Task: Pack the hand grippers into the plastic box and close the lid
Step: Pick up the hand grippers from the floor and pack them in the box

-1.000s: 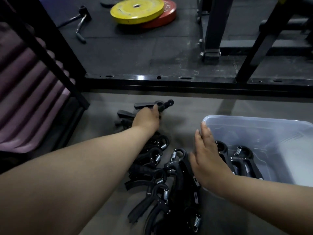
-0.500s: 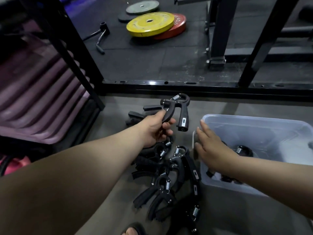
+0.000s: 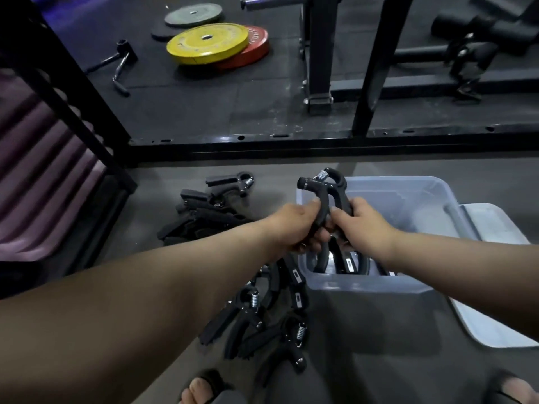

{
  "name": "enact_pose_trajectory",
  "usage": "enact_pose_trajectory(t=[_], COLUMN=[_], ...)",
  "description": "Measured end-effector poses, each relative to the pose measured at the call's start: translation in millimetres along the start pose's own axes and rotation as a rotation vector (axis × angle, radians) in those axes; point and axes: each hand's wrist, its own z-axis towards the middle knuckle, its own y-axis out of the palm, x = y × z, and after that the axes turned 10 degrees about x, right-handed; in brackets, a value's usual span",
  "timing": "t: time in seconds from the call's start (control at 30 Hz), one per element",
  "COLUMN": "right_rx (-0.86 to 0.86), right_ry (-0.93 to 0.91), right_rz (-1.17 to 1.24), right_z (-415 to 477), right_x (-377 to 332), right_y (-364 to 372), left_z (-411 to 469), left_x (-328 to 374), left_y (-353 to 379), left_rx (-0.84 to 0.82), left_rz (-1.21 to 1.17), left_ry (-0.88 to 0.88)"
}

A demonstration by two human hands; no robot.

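Fingers of our left hand (image 3: pixel 294 228) and right hand (image 3: pixel 363 225) curl around one black hand gripper (image 3: pixel 320 193), spring end up, above the left side of the plastic box (image 3: pixel 408 182); more grippers (image 3: pixel 350 262) lie inside, and a pile (image 3: pixel 262 316) sits on the floor (image 3: pixel 379 345) at left.

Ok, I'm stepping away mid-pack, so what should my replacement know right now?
Left hand and right hand: both grip one hand gripper above the plastic box.
Done: a few grippers lie in the box.
Left: put the held one in, then the pile on the floor left of the box; the lid lies off at the box's right, not yet closed.
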Motion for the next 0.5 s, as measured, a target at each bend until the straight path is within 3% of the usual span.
enact_pose_trajectory(t=[0.13, 0.2, 0.33, 0.5], right_rx=[0.01, -0.007, 0.034, 0.016], right_ry=[-0.022, -0.038, 0.017, 0.107], right_rz=[-0.27, -0.509, -0.73, -0.832], right_z=[10.7, 19.4, 35.1, 53.5], right_x=[13.8, 25.7, 51.7, 82.1], right_y=[-23.8, -35.5, -49.5, -58.6], left_z=[3.3, 9.9, 25.3, 40.5], left_x=[0.1, -6.2, -29.7, -44.5], left_y=[8.7, 10.7, 16.1, 15.1], left_rx=[0.178, 0.268, 0.308, 0.257], left_rz=[0.765, 0.856, 0.851, 0.996], left_ry=[0.471, 0.593, 0.641, 0.522])
